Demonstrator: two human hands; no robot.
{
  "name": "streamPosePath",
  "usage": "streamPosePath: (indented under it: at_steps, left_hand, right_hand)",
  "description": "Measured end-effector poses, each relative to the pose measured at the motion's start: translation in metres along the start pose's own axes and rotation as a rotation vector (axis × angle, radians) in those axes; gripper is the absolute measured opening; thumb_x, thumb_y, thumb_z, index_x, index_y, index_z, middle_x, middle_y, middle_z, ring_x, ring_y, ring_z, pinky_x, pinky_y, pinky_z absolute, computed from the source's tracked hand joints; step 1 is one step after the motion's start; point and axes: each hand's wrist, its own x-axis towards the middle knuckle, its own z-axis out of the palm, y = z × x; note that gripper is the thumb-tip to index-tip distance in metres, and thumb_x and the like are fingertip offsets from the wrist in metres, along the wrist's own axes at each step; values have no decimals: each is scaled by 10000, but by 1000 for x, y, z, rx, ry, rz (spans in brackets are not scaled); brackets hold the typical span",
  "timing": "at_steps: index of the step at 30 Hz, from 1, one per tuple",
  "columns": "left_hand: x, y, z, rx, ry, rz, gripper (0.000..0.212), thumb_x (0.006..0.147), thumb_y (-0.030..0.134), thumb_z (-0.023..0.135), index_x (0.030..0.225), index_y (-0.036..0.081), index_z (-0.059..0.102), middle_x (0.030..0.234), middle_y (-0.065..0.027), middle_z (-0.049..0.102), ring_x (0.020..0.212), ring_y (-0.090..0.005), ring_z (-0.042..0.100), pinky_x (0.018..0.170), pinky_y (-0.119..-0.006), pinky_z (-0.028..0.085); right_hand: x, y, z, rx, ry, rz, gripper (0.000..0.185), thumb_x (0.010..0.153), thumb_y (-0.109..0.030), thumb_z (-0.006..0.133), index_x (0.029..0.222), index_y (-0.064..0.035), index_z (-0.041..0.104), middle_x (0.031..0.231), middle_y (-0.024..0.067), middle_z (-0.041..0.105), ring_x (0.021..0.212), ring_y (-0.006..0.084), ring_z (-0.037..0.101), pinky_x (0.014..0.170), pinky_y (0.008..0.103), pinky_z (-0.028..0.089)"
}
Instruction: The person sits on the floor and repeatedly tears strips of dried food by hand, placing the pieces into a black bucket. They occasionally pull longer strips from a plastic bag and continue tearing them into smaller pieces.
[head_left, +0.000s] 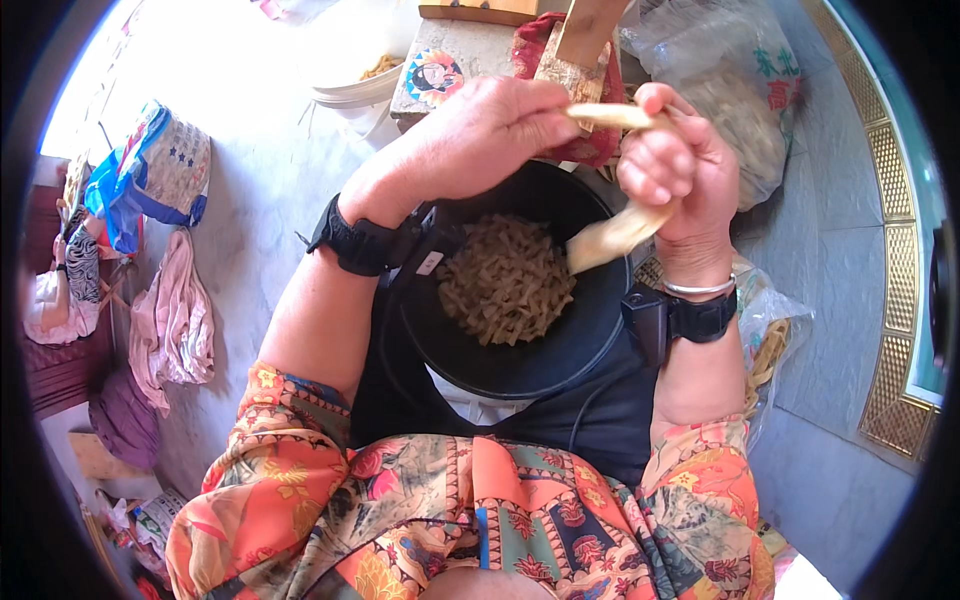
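My left hand (499, 131) pinches one end of a pale, flat strip (611, 115) between thumb and fingers, above the far rim of a black tub. My right hand (679, 161) grips the other part of this strip, its fingers curled; a wider pale end (619, 236) hangs below the fist over the tub. What the strip is made of cannot be told; it is partly blurred. The black tub (592, 360) sits at my lap and holds a heap of short, pale brown cut pieces (510, 285). Both wrists wear black straps with devices.
Beyond the tub stands a small worn table (450, 45) with a wooden block and a red cloth (532, 37). A white bucket (360, 94) is left of it. Plastic bags (731, 97) lie at the right. Another person (64, 292) is at the far left.
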Motion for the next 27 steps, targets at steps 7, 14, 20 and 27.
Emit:
streamPosePath:
  at_steps: [7,14,20,27]
  left_hand:
    - [1,5,13,-22,-19,-141,254,1002,278,509,905,50,567,643,63,421,538,-51,409,477,-230,374]
    - [3,-12,42,256,-210,75,233,896,250,621,883,18,634,682,-84,643,590,-216,635,567,-338,514]
    - [1,8,36,119,-380,-97,392,797,277,738,1099,34,674,836,-182,677,787,-253,683,714,-352,539]
    - [8,8,24,-940,-48,21,483,1003,315,494,1350,-17,441,1170,-81,597,1134,-161,549,984,-313,429]
  right_hand:
    - [0,0,19,-309,353,-288,440,981,-249,521,1279,74,503,895,76,611,715,150,544,677,288,469]
    - [16,0,1,-629,706,-382,353,993,-306,526,1077,27,607,760,16,586,547,80,425,532,223,379]
    - [6,9,14,-378,438,-130,305,1003,-338,489,952,-47,565,613,-46,351,480,62,338,436,221,324]
    - [7,29,24,-442,342,145,319,1001,-313,515,848,-40,577,551,-71,317,431,40,295,394,197,253]
